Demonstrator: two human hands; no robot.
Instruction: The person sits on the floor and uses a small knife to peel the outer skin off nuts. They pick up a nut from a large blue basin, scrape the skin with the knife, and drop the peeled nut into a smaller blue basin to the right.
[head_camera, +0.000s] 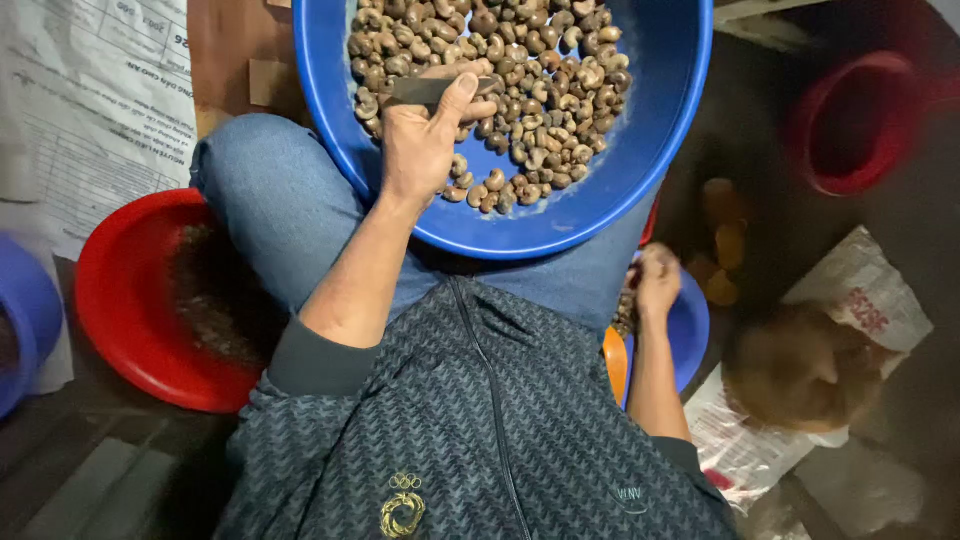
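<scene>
A large blue basin (640, 170) rests on my lap and holds many brown, unpeeled cashew nuts (530, 90). My left hand (420, 140) reaches into the basin with its fingers closed around a dark flat tool (425, 90) that lies over the nuts. My right hand (657, 280) is lower on the right, blurred, fingers curled. It hovers above a small blue bowl (690, 330) with a few nuts at its edge. Whether that hand holds a nut is not visible.
A red basin (120, 300) with dark shell scraps sits by my left knee, and a blue container (25, 320) stands at the far left. A red bucket (850, 120) is at the upper right. An open bag of brownish material (800, 370) lies at the lower right.
</scene>
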